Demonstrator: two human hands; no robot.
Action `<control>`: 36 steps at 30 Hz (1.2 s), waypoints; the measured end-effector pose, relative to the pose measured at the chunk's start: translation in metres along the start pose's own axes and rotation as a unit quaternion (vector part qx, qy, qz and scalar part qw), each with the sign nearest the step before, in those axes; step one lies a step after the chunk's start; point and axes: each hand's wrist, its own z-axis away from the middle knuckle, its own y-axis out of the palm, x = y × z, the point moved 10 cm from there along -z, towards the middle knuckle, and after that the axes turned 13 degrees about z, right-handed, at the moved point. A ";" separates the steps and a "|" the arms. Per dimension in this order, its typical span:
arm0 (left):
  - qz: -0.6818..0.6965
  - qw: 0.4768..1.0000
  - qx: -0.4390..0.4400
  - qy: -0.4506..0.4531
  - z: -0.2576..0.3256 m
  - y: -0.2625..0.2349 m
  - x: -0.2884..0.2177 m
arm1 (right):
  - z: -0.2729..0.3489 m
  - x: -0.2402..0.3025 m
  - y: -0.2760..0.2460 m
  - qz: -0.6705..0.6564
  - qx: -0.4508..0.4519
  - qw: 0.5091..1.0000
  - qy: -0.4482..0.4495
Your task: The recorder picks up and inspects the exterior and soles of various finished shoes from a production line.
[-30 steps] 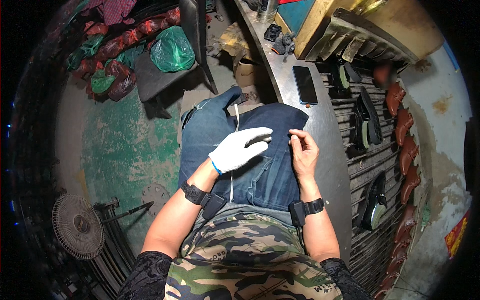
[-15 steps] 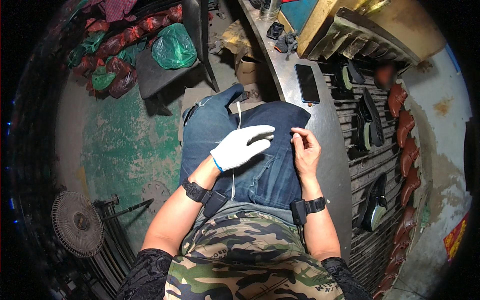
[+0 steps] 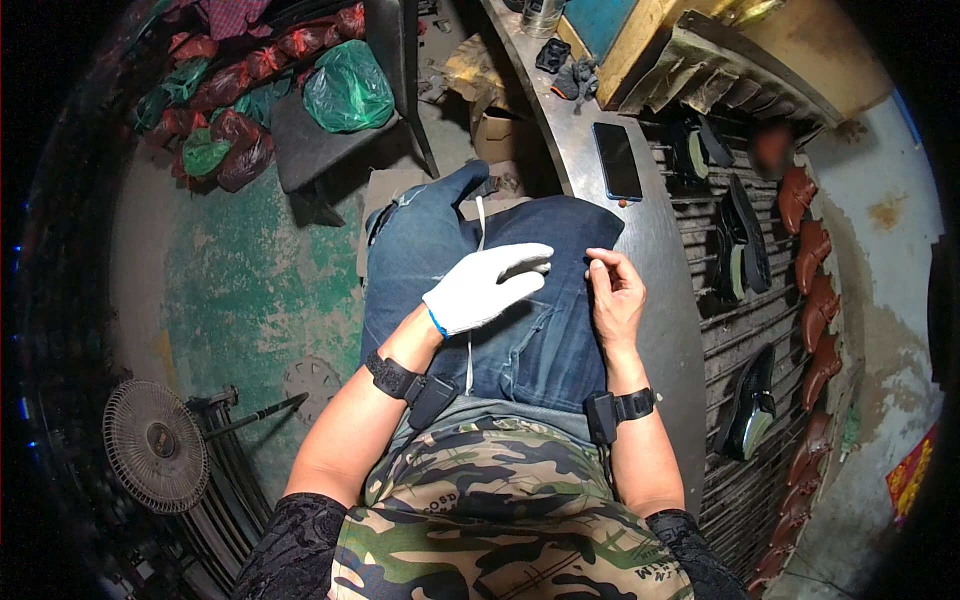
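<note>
My left hand wears a white knitted glove with a blue cuff edge. It hovers over my lap with thumb and fingers apart and nothing between them. Bare, my right hand is raised beside it, fingers loosely bent, and no object shows in it. Below both hands lie dark blue jeans on my legs, with a white cord across them. The closest thing past my right hand is a metal bench. A dark phone rests on it, with a small brown bit at its near end.
Black shoes and a row of brown shoe pieces sit on the slatted rack at right. A chair holding a green bag stands at far left. A fan is at near left.
Both hands have barely moved; the right has shifted slightly up and right. The whole view has shifted a little. Neither hand has taken hold of anything.
</note>
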 end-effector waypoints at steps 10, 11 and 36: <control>0.011 1.000 0.000 -0.002 0.000 -0.003 -0.004 | -0.002 0.002 -0.001 0.004 0.000 1.000 -0.003; 0.012 1.000 0.000 -0.002 0.000 -0.002 -0.004 | -0.002 0.002 -0.001 0.009 0.000 1.000 -0.002; 0.019 1.000 -0.001 -0.008 0.001 -0.004 -0.001 | -0.002 -0.002 0.001 -0.005 -0.001 1.000 0.011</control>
